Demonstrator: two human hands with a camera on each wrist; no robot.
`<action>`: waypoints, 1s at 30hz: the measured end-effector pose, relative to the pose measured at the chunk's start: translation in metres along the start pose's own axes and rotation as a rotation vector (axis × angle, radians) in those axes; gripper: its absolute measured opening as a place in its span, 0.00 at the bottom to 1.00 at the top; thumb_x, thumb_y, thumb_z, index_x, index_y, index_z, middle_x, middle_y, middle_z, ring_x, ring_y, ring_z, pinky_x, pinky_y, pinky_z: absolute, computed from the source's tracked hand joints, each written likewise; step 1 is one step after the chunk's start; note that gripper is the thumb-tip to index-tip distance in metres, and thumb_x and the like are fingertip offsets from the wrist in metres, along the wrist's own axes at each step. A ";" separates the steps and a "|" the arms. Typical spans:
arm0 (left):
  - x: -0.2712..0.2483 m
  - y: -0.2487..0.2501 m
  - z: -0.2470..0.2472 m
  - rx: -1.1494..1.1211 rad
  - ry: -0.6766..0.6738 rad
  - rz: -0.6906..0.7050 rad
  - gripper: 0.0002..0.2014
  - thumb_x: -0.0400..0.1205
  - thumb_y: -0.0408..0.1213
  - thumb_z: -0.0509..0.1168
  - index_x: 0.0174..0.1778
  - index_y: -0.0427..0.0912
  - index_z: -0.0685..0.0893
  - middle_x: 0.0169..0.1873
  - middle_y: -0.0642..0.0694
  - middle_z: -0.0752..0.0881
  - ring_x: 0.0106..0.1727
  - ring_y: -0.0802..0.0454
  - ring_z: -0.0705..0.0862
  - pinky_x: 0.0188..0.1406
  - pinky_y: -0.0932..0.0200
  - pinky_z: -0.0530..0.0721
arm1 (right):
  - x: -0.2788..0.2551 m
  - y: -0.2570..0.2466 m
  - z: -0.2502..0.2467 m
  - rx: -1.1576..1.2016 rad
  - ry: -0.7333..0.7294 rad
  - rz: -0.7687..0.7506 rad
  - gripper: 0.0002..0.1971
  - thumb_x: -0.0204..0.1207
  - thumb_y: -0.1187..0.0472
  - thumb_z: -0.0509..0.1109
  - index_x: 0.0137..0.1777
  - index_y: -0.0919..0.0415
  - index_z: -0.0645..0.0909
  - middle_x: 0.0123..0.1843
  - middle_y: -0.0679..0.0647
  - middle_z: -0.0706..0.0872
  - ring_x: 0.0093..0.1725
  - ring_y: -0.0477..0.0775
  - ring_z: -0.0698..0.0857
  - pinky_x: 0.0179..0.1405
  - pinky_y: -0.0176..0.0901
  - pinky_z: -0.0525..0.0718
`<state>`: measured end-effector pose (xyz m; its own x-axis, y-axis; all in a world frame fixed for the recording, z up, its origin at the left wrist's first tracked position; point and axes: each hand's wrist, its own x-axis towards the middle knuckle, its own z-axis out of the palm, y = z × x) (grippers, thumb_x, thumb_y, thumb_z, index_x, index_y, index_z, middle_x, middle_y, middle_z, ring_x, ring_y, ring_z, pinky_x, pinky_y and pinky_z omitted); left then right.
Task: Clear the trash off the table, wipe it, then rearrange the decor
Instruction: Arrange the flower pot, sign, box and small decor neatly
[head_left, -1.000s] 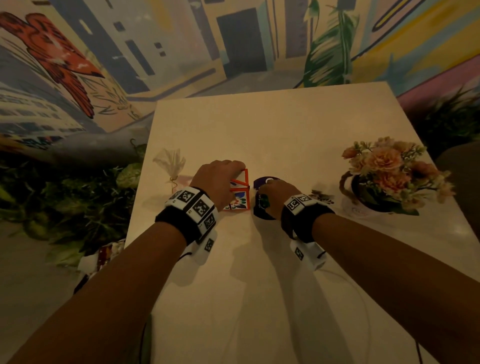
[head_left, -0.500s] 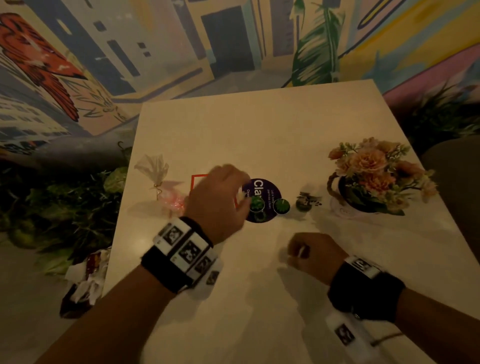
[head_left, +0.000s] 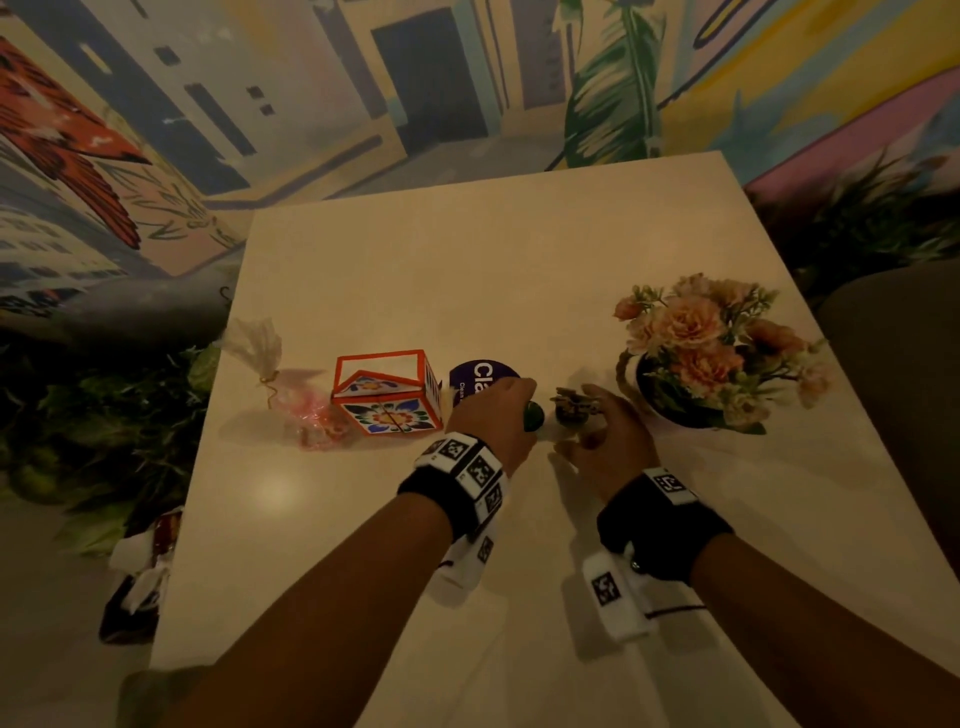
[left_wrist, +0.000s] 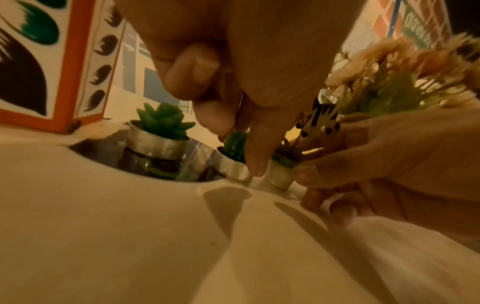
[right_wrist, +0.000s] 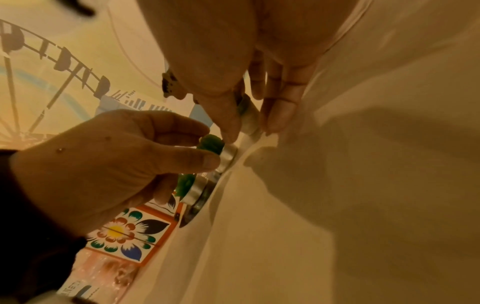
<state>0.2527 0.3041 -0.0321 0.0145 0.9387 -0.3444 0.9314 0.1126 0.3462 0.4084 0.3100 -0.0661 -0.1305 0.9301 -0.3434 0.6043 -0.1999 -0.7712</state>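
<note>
Three small green succulent candles in silver cups stand at mid-table. One (left_wrist: 161, 131) sits on the round purple disc (head_left: 478, 376). My left hand (head_left: 524, 410) pinches the cactus candle (left_wrist: 233, 156) at the disc's right edge. Just right of it, my right hand (head_left: 576, 431) curls thumb and fingers round the third candle (left_wrist: 281, 170), whose cup stands on the table (head_left: 467, 270). The orange-framed floral box (head_left: 387, 395) stands left of the disc. Left of the box lies a pink wrapped bag (head_left: 291, 400). In the right wrist view my right fingers (right_wrist: 275, 115) flank the cup (right_wrist: 249, 121).
A dark pot of peach flowers (head_left: 711, 353) stands right of my right hand, close to it. A zebra-striped piece (left_wrist: 319, 119) shows behind the candles. Wrappers and a bag (head_left: 140, 571) lie on the floor off the table's left edge. A painted wall rises behind.
My left hand left the floral box and came right to the cactus candle. My right hand drew back from the disc, then reached forward to the candle beside the flower pot.
</note>
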 end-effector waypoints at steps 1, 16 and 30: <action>0.004 0.001 0.002 0.011 0.006 -0.001 0.26 0.79 0.41 0.67 0.74 0.48 0.70 0.72 0.47 0.75 0.69 0.44 0.77 0.67 0.45 0.77 | 0.004 -0.002 0.001 0.015 0.003 -0.012 0.36 0.67 0.62 0.77 0.75 0.53 0.68 0.72 0.52 0.75 0.65 0.55 0.81 0.60 0.42 0.80; 0.026 -0.005 0.015 0.010 0.116 -0.007 0.15 0.79 0.40 0.65 0.62 0.53 0.80 0.53 0.49 0.87 0.54 0.45 0.85 0.49 0.50 0.82 | 0.020 -0.010 0.009 0.080 0.066 -0.051 0.14 0.72 0.65 0.68 0.57 0.54 0.75 0.49 0.51 0.82 0.49 0.55 0.81 0.47 0.40 0.74; -0.060 0.027 0.006 -0.244 0.450 0.112 0.11 0.74 0.38 0.69 0.52 0.43 0.82 0.47 0.47 0.82 0.40 0.53 0.78 0.39 0.57 0.81 | -0.078 0.044 -0.062 0.091 -0.147 0.128 0.19 0.66 0.59 0.79 0.55 0.44 0.80 0.52 0.49 0.86 0.42 0.49 0.84 0.40 0.36 0.82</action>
<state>0.2795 0.2490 -0.0071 -0.0989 0.9904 0.0971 0.8205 0.0260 0.5710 0.4935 0.2474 -0.0397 -0.1743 0.8419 -0.5107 0.5506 -0.3467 -0.7594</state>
